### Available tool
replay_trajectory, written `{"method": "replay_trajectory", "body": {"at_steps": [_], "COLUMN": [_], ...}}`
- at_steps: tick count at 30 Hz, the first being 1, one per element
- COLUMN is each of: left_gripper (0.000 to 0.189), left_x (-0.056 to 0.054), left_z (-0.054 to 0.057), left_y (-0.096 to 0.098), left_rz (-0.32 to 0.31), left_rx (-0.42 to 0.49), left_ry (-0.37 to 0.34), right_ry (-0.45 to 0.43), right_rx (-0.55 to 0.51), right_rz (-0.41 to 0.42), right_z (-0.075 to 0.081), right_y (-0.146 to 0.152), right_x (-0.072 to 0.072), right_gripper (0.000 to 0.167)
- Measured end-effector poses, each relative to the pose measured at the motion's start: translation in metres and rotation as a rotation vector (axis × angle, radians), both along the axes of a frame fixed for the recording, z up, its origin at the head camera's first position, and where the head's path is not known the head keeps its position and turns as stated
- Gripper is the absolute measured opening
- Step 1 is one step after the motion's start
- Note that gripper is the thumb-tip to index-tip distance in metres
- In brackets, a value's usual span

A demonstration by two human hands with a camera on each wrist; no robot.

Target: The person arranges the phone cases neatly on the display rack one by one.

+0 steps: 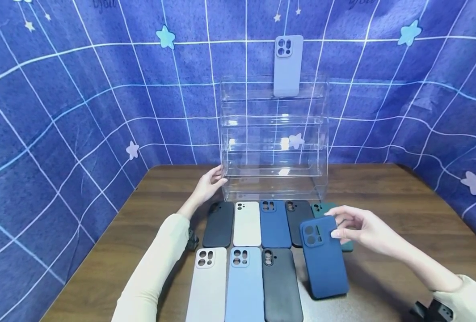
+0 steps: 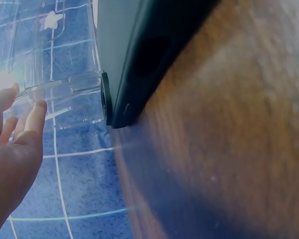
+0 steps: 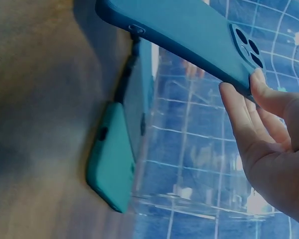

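Clear rack is pinched by left hand, presumably for steadiness, and blue case corner-pinched by right hand.

Blue gridded, star-patterned fabric behind a brown wooden tabletop

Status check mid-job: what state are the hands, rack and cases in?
Clear rack: upright
Lilac case: standing in the rack's top tier
Left hand: holding the rack's left edge
Held blue case: lifted, tilted
Right hand: pinching that case's upper corner
Eight other cases: lying flat, camera cutouts up
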State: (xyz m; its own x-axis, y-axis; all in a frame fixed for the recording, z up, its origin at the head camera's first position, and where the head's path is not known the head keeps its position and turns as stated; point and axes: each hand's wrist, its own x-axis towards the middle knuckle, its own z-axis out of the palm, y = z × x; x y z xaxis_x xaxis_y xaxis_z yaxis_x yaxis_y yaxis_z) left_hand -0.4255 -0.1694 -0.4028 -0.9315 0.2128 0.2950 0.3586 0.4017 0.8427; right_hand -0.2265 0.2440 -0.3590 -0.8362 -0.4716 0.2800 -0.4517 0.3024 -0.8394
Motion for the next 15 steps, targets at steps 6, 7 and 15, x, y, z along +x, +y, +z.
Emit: {"method": "replay_trajectory", "body": {"at_steps": [6,7,15], "left_gripper": [0.058,0.058,0.058], "left_x": [0.000,0.000,-0.001], "left_z": [0.000,0.000,0.004], "left_y": [0.000,0.000,-0.002], "left_rz": [0.006,0.010,0.004], "left_rx": [-0.008,-0.011,-0.030], "left_ry": [0.004,0.005,0.013], "right_ry": [-0.008,-0.007,0.050], "right_rx": [-0.003,-0.001,-0.011], "right_rz": [-0.049,-0.056,-0.044], "right_z": [0.015,0.018,0.034], "right_y": [0.004,0.004,0.001], "right_x": [-0.003,-0.003,-0.012], "right_gripper": [0.041,0.041,0.040]}}
